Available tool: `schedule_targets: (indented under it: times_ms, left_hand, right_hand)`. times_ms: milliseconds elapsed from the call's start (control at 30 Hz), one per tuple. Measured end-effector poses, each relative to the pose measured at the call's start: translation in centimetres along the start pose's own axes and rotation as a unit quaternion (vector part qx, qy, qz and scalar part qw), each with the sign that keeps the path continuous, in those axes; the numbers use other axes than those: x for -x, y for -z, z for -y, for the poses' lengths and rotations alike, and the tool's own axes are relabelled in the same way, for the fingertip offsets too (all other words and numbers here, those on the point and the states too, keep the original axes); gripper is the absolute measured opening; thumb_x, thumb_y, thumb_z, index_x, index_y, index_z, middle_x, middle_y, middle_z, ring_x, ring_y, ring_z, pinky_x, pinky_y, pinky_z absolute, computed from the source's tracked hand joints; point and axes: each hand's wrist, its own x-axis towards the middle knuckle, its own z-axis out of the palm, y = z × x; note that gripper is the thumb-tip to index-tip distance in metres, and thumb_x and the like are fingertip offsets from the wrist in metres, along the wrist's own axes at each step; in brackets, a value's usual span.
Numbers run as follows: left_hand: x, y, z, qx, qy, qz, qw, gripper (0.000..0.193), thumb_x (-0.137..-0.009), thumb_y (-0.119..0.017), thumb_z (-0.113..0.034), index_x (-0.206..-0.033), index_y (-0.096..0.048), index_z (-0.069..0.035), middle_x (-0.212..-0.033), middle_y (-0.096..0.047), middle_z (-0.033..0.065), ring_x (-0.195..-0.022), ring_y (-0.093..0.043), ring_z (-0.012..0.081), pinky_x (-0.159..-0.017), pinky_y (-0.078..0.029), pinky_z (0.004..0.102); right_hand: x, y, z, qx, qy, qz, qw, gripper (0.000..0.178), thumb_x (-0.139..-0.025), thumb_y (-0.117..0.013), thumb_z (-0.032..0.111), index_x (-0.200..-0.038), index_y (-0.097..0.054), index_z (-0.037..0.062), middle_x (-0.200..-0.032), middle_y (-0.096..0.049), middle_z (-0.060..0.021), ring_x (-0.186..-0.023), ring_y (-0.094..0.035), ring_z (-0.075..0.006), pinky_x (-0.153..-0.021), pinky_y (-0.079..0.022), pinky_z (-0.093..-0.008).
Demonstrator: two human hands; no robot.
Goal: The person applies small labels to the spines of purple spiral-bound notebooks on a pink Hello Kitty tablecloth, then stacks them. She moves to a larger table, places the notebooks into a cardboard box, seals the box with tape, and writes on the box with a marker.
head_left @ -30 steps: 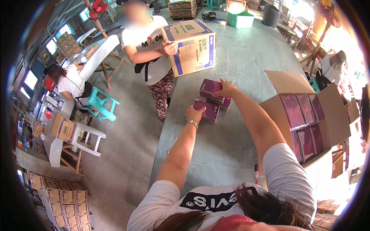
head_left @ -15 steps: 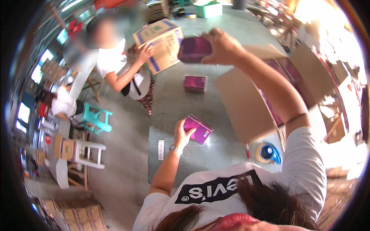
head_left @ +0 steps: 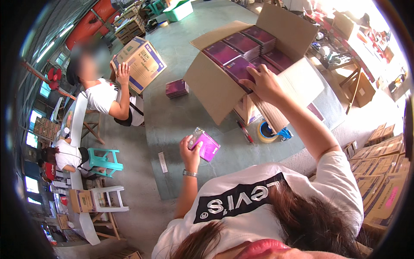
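My left hand (head_left: 189,152) is closed on a flat purple packet (head_left: 208,147) with shiny clear film at its far corner, held over the table's near part. To the right, my right hand (head_left: 266,84) reaches over the near flap of an open cardboard box (head_left: 215,88). Its fingers and thumb grip a dark purple pack (head_left: 238,69) at the box's near corner. Rows of similar purple stacks (head_left: 240,43) fill the box. A small pile of purple packets (head_left: 177,88) lies on the table left of the box.
A blue tape dispenser (head_left: 274,132) and a red-and-black pen (head_left: 245,131) lie near the box on the grey-green table (head_left: 172,125). Across it, a person holds a closed carton (head_left: 140,64). A green bin (head_left: 179,11) stands at the far end; stacked cartons (head_left: 381,172) are at right.
My right hand has brought a purple pack from above the far table into the box. The view has shifted, showing the box's contents. My left hand still holds its packet.
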Motion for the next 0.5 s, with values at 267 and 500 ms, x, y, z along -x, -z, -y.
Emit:
schedule_targets:
  times_ms: [267, 500]
  left_hand:
    - [-6.8, 7.1, -16.4, 0.377, -0.01, -0.126, 0.917, 0.033, -0.083, -0.075, -0.017, -0.108, -0.061, -0.001, -0.11, -0.06, 0.0063, -0.099, -0.056, 0.0178, -0.09, -0.046, 0.0321]
    - [-12.7, 6.2, -21.1, 0.408, -0.18, -0.026, 0.895, 0.062, -0.092, -0.065, -0.032, -0.138, -0.037, -0.001, -0.142, -0.041, 0.0105, -0.121, -0.048, 0.0211, -0.102, -0.039, 0.0332]
  right_hand:
    - [5.8, 4.6, 6.9, -0.394, 0.309, 0.129, 0.856, 0.091, -0.081, -0.074, 0.042, -0.149, -0.026, 0.0049, -0.14, -0.043, -0.0227, -0.13, -0.043, -0.0341, -0.109, -0.034, -0.0415]
    - [1.5, 10.6, 5.1, -0.301, 0.255, -0.202, 0.897, 0.089, -0.066, -0.086, 0.027, -0.14, -0.04, 0.0104, -0.115, -0.062, -0.0198, -0.106, -0.062, -0.0322, -0.089, -0.051, -0.0382]
